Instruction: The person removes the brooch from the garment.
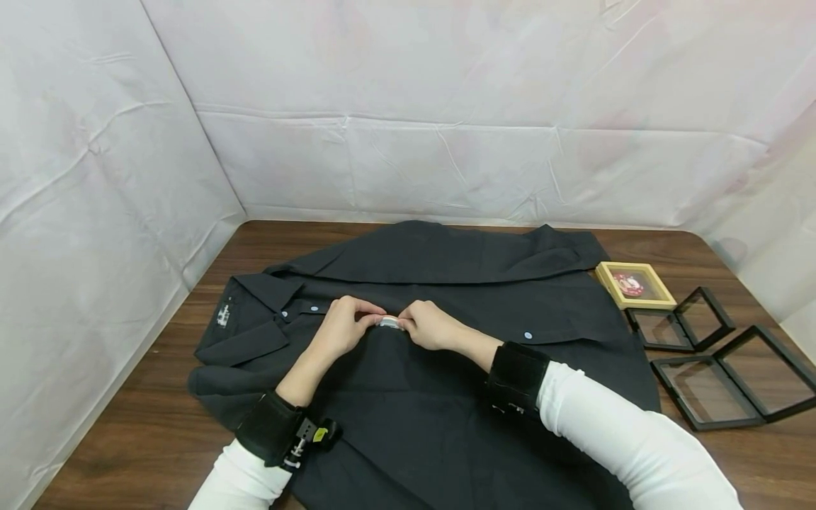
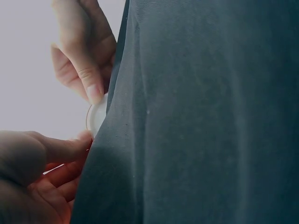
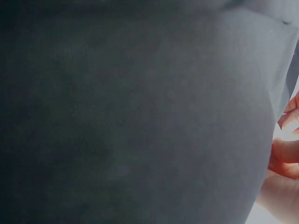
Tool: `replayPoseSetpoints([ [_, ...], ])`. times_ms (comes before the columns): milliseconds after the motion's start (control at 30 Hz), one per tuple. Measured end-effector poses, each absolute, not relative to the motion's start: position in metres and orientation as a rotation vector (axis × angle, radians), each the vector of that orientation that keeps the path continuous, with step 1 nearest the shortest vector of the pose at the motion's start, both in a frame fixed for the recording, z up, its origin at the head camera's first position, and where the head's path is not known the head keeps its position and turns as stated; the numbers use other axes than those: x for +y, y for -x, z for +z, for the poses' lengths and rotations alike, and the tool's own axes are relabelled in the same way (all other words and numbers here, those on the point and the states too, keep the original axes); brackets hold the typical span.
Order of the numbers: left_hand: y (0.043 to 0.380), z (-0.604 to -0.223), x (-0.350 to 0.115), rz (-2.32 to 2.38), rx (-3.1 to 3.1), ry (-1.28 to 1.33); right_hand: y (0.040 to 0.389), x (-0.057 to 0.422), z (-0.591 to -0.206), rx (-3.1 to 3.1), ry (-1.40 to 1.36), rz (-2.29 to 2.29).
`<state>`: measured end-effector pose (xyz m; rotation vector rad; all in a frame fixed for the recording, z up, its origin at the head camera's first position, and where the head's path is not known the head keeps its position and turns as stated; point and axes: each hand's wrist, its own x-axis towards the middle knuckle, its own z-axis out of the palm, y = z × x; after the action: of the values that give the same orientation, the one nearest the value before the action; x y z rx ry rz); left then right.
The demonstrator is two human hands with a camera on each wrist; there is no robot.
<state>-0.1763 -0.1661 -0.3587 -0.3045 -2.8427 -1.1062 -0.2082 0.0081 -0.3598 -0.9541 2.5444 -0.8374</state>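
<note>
A black collared shirt [image 1: 414, 418] lies spread on the table, its collar [image 1: 255, 340] pointing left. At its front, a small white disc [image 1: 389, 322] shows between both hands, close against the cloth. My left hand [image 1: 344, 326] pinches the disc's left side between thumb and fingers, and my right hand [image 1: 430, 326] pinches its right side. In the left wrist view the white disc [image 2: 97, 115] has a rounded rim and is partly hidden behind the shirt fabric [image 2: 187, 116]. Dark cloth [image 3: 140, 116] fills most of the right wrist view, with fingers [image 3: 285, 151] at its right edge.
To the right, a yellow-framed case [image 1: 637, 285] with a red round piece inside stands beside the shirt. Two black hinged frames, a smaller one [image 1: 685, 326] and a larger one [image 1: 733, 386], stand open nearby. White sheets [image 1: 446, 170] wall the brown wooden table [image 1: 127, 439].
</note>
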Motion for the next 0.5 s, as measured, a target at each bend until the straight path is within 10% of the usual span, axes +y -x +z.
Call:
replayPoseSetpoints([
  [500,0.1788,-0.3643,-0.1693,-1.136,-2.773,0.325,0.2073,0.0086,-0.3578,2.536,0.924,-0.849],
])
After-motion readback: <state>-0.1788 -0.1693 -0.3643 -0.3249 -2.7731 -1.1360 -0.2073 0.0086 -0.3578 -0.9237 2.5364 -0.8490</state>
